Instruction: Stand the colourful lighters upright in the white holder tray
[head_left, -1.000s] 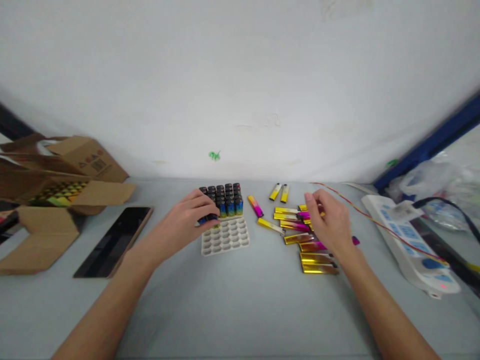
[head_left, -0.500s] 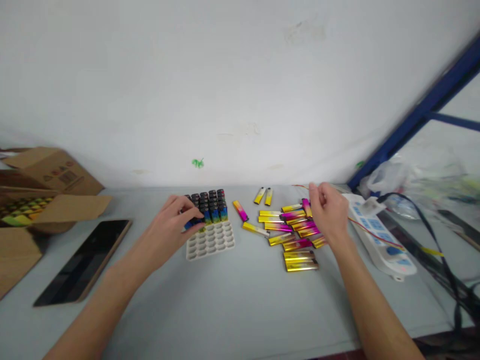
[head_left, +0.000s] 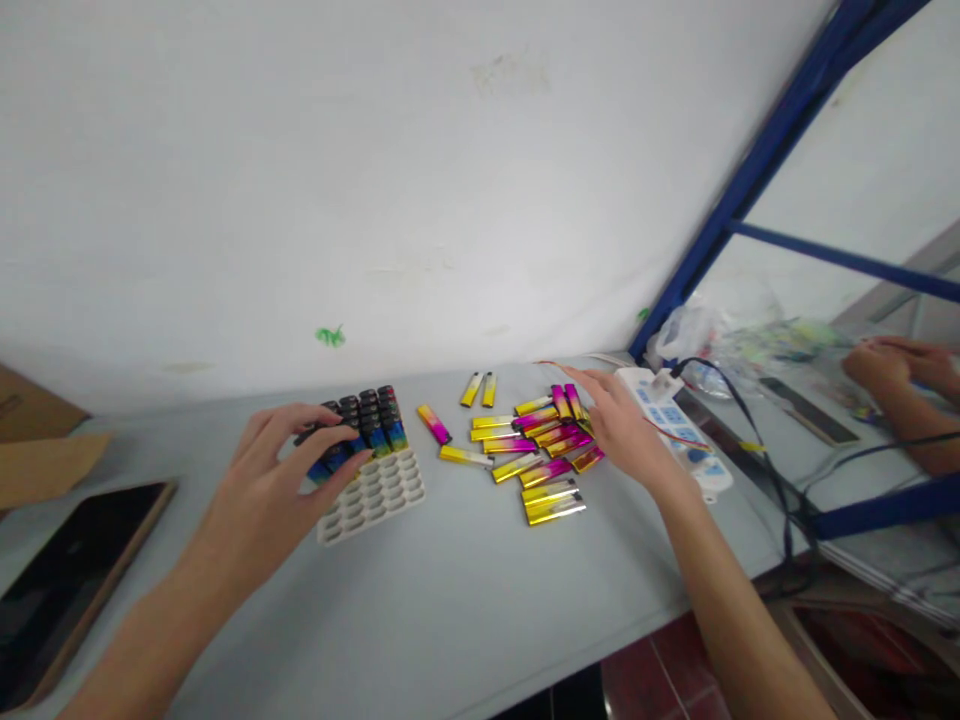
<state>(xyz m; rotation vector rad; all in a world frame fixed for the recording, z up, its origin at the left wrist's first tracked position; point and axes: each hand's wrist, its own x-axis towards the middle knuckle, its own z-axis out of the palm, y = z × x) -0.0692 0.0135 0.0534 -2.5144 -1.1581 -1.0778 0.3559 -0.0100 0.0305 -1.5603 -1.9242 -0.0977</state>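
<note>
My left hand (head_left: 281, 475) curls over the pale tray (head_left: 375, 505) with many oval holes, its thumb and fingers closed about a blue lighter (head_left: 337, 457) near the front of the filled rows. Several black-topped blue lighters (head_left: 392, 432) stand upright in the tray's rear holes; the front holes are bare. My right hand (head_left: 626, 430) is open, fingers stretched out, at the right edge of a loose pile of shiny yellow and pink lighters (head_left: 555, 437). Two pink-ended lighters (head_left: 568, 402) lie side by side near its fingers. Its palm side is hidden.
A white power strip (head_left: 675, 420) with cables lies beyond my right wrist. At left are a phone (head_left: 82, 580) and a cardboard box flap (head_left: 49, 468). A blue metal frame (head_left: 739, 190) rises at right; behind it show another person's hands (head_left: 900, 370).
My view has swung right. My right hand has gone from closed to open, and a second pink-ended lighter now shows beside the first. My left hand stays at the tray.
</note>
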